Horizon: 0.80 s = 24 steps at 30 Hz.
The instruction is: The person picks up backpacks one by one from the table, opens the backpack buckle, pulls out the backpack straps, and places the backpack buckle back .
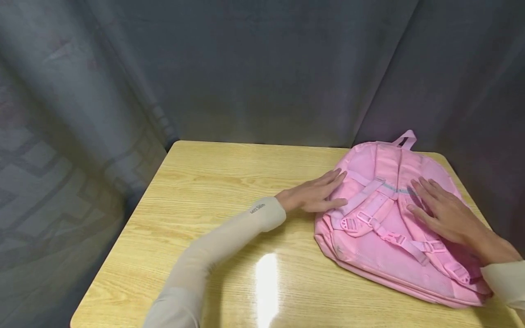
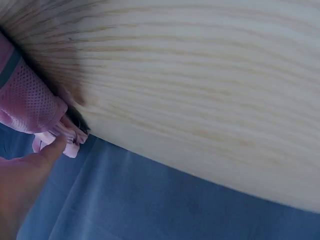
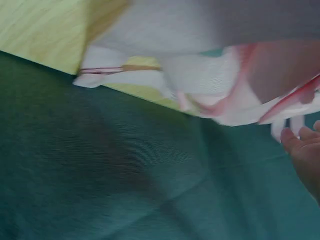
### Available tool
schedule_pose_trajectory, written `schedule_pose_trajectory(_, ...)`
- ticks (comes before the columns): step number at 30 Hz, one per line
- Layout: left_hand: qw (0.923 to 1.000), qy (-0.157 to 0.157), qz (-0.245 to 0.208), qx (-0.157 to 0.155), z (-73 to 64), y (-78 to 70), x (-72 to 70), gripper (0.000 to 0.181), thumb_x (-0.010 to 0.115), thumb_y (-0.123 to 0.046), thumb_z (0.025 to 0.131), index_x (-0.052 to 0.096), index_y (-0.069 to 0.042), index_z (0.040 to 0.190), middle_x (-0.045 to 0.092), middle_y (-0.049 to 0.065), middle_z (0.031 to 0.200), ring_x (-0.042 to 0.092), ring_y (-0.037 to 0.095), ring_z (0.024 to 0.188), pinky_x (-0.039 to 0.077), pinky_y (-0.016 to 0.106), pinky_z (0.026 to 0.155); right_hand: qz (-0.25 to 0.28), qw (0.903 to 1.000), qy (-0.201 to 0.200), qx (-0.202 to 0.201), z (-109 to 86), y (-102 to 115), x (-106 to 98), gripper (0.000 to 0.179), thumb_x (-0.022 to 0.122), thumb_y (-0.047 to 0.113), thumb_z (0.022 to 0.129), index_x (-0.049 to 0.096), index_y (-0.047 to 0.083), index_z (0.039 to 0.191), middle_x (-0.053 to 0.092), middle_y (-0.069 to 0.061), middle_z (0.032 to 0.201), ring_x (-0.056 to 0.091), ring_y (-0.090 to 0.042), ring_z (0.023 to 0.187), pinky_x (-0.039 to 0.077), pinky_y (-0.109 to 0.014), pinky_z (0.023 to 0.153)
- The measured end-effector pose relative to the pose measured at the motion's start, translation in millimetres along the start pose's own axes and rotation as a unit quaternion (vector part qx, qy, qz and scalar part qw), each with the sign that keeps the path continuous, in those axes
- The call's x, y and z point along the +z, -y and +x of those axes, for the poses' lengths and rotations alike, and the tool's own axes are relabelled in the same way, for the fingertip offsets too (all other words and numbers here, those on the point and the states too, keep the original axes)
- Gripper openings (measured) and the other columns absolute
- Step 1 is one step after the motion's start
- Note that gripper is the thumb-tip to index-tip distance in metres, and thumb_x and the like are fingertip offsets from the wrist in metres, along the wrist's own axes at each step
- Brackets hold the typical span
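A pink backpack (image 1: pixel 393 255) lies on the right side of the wooden table, its shoulder straps and buckles facing up and its top loop toward the back edge. My left hand (image 1: pixel 317 193) is at the bag's left side, fingers straight and overlapping its edge in the head view. Over the right shoulder strap, my right hand (image 1: pixel 447 214) is spread with straight fingers. In the left wrist view, part of the left hand (image 2: pixel 27 182) shows beside the bag's mesh pocket (image 2: pixel 32 97). The right wrist view catches the fingers of the right hand (image 3: pixel 305 150) near the bag's pale edge.
The light wooden table (image 1: pixel 213 196) extends to the left of the bag, with a bright reflection near its front. A dark grey curtain (image 1: pixel 262 73) hangs behind the table and along its left and right sides.
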<state>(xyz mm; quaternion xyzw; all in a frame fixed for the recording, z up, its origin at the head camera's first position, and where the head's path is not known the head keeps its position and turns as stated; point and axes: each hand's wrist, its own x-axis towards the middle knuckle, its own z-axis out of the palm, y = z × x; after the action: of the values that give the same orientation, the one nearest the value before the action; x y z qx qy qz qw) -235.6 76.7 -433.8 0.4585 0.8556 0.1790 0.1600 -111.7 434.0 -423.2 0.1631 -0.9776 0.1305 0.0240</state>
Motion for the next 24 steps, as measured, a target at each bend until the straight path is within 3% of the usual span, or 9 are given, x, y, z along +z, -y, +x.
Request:
schedule_pose_trajectory(6, 0.9995, -0.008, -0.019, -0.022, 10.9, -4.4, 3.3, 0.082, 0.03, -0.068, 0.099, -0.018, -0.031, 0.155, -0.017, -0.003, 0.166, -0.015, 0.011, 0.152, -0.003, 0.025, 0.124, 0.002, 0.9982, 0.012, 0.059, -7.3, -23, -1, 0.085, 0.051, 0.039, 0.1, -0.003, 0.015, 0.16, -0.013, -0.013, 0.166, -0.019, -0.034, 0.15, -0.023, -0.056, 0.114)
schedule_pose_trajectory(13, 0.9994, -0.006, -0.019, -0.03, 24.8, -9.9, 2.5, 0.082, 0.027, -0.068, 0.099, -0.015, -0.027, 0.156, -0.02, -0.002, 0.165, -0.02, 0.011, 0.15, -0.003, 0.031, 0.125, -0.001, 0.9953, 0.02, 0.095, -8.9, -38, 4, 0.087, 0.049, 0.046, 0.099, -0.005, 0.013, 0.159, -0.015, -0.019, 0.163, -0.025, -0.031, 0.148, -0.021, -0.062, 0.113)
schedule_pose_trajectory(18, 0.9984, -0.004, -0.027, -0.049, 36.5, -17.1, 3.6, 0.083, 0.027, -0.07, 0.098, -0.014, -0.028, 0.156, -0.023, -0.005, 0.164, -0.021, 0.01, 0.15, -0.003, 0.031, 0.125, 0.043, 0.9905, 0.042, 0.123, -14.6, -48, 5, 0.086, 0.047, 0.05, 0.099, -0.008, 0.022, 0.159, -0.023, -0.009, 0.163, -0.026, -0.038, 0.147, -0.021, -0.071, 0.106)
schedule_pose_trajectory(22, 0.9974, 0.006, -0.027, -0.067, 42.7, -18.4, 6.4, 0.085, 0.028, -0.073, 0.096, -0.011, -0.028, 0.157, -0.027, -0.005, 0.163, -0.024, 0.01, 0.149, -0.003, 0.03, 0.125, 0.076, 0.9881, 0.054, 0.122, -15.8, -49, 8, 0.083, 0.045, 0.049, 0.1, -0.009, 0.027, 0.159, -0.024, -0.005, 0.163, -0.027, -0.039, 0.146, -0.023, -0.072, 0.104)
schedule_pose_trajectory(24, 0.9971, 0.007, -0.019, -0.073, 44.2, -17.1, 7.7, 0.086, 0.03, -0.073, 0.096, -0.009, -0.027, 0.158, -0.028, -0.005, 0.162, -0.026, 0.01, 0.148, -0.002, 0.032, 0.126, 0.068, 0.9894, 0.052, 0.117, -13.6, -49, 12, 0.083, 0.045, 0.049, 0.1, -0.009, 0.025, 0.159, -0.022, -0.007, 0.164, -0.027, -0.038, 0.146, -0.023, -0.071, 0.106)
